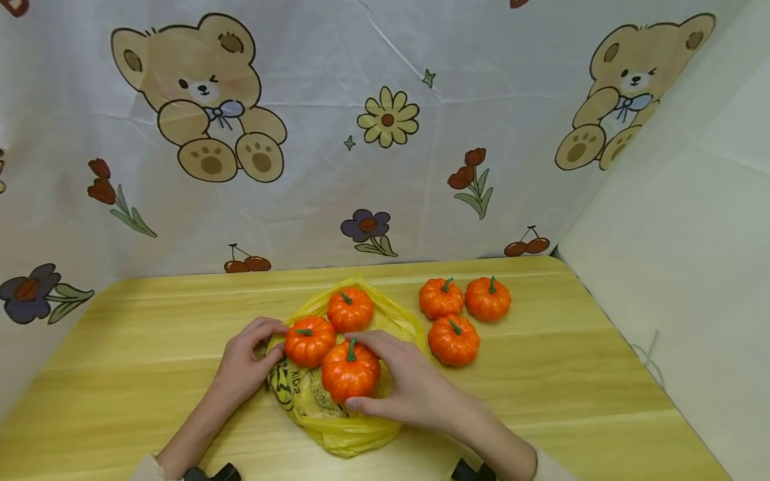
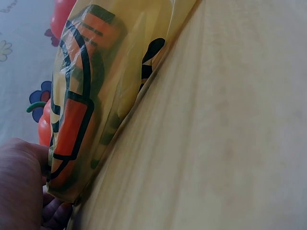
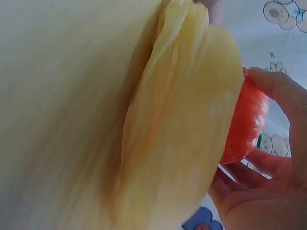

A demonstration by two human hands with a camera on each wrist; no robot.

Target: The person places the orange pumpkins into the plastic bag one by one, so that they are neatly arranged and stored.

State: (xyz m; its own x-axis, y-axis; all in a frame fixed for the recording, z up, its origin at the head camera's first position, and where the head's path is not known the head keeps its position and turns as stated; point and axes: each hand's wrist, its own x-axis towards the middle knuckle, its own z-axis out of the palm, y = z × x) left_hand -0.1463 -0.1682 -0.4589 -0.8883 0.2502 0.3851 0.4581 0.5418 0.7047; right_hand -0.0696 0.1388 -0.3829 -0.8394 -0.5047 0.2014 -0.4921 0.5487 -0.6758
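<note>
Clasps a glossy, orange, ribbed pumpkin (image 1: 347, 379) in right hand (image 1: 415, 387), lower centre of frame: likely light, hard, slick, best held round its sides. Pinches a thin yellow plastic bag (image 1: 351, 437) at left edge with left hand (image 1: 245, 361).

The pumpkins (image 1: 454, 341) are orange — the printed bag (image 1: 344, 437) yellow.

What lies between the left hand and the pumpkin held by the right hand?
The head view shows another orange pumpkin, over the yellow plastic bag, between the left hand and held pumpkin.
</note>
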